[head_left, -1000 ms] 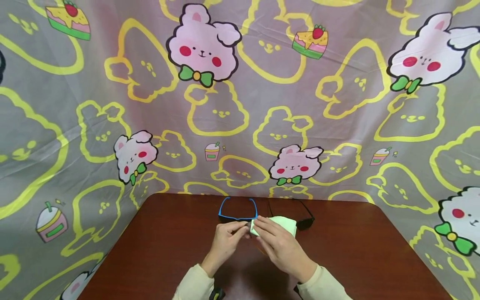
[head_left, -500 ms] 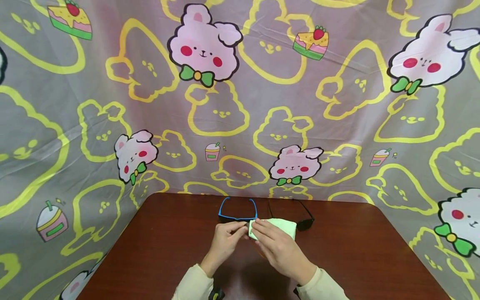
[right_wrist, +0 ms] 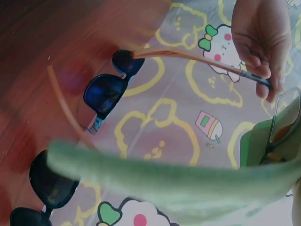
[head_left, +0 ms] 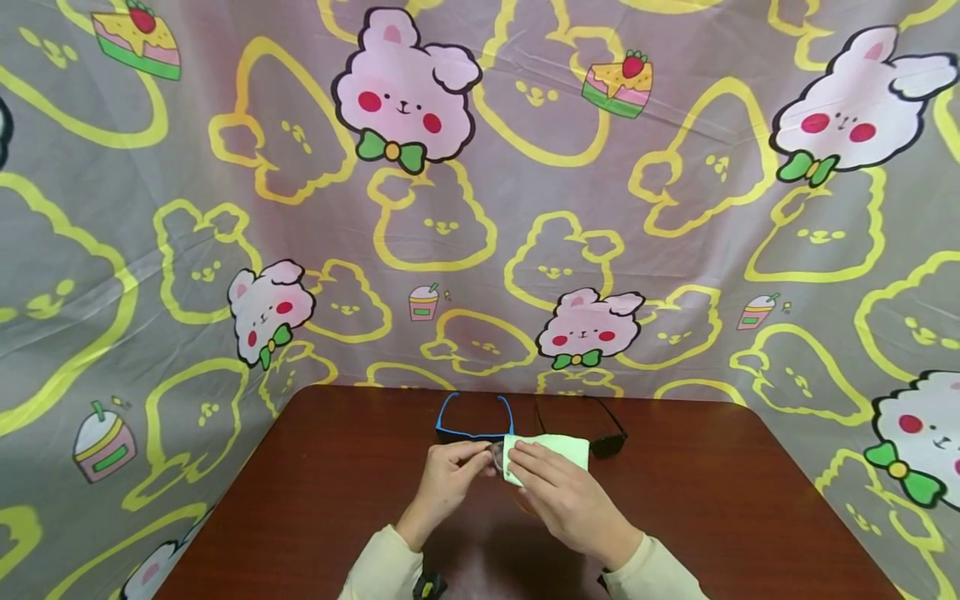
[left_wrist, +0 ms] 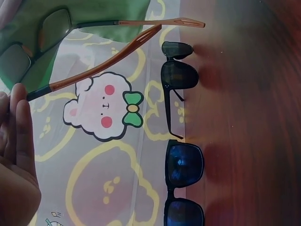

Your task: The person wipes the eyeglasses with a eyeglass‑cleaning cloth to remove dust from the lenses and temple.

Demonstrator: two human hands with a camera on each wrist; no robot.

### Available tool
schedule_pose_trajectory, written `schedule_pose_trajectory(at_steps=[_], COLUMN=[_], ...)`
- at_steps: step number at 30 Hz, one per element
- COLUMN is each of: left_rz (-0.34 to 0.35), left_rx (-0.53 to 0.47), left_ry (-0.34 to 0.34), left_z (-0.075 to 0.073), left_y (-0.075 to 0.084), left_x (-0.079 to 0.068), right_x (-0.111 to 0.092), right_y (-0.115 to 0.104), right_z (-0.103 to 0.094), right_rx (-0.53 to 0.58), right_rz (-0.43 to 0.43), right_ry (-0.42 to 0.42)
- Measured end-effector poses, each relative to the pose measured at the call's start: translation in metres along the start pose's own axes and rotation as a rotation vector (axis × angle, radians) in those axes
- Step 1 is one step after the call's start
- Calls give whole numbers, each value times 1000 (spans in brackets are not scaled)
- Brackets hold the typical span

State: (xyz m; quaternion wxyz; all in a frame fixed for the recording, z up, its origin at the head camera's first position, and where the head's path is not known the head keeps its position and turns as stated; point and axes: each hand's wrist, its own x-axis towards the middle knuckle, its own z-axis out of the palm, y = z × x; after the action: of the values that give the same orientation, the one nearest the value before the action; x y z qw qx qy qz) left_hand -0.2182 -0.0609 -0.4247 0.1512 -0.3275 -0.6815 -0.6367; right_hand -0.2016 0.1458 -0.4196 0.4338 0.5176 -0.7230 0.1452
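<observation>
Orange-and-black eyeglasses (left_wrist: 94, 70) are held up above the table with their temples extended. My left hand (head_left: 442, 482) pinches them near a hinge, at the base of one temple (right_wrist: 211, 62). My right hand (head_left: 566, 500) holds a pale green cloth (head_left: 567, 451) against the lens side, fingers lying over the cloth. Part of a clear lens shows between the two hands in the head view. In the left wrist view the cloth (left_wrist: 117, 21) hangs behind the lenses (left_wrist: 55, 30). The right thumb is mostly hidden.
Beyond the hands, blue-framed sunglasses (head_left: 476, 437) lie on the dark red-brown table (head_left: 337, 500), with black sunglasses (head_left: 609, 446) to their right. A cartoon-printed curtain (head_left: 450, 200) rises behind the table and along both sides.
The cloth and right hand have shifted slightly over the glasses, and a little more lens shows beside the cloth's left edge. My left hand keeps its pinch, nearly still.
</observation>
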Motion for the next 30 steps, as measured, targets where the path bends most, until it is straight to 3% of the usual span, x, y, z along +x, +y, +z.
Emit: schedule_pose_trajectory(at_steps=[6,25,30], left_rz=[-6,18,29], left_rx=[-10,-68,-67], left_ry=[2,-7,-8], left_z=[-3,-8,-11], left_y=[-1,0,0], left_x=[0,0,0], right_x=[-5,-27,-32], right_y=[3,19,22], right_z=[-6,-12,-15], right_rx=[6,-33,-35], right_rz=[27,79,135], right_ry=[-17,54,50])
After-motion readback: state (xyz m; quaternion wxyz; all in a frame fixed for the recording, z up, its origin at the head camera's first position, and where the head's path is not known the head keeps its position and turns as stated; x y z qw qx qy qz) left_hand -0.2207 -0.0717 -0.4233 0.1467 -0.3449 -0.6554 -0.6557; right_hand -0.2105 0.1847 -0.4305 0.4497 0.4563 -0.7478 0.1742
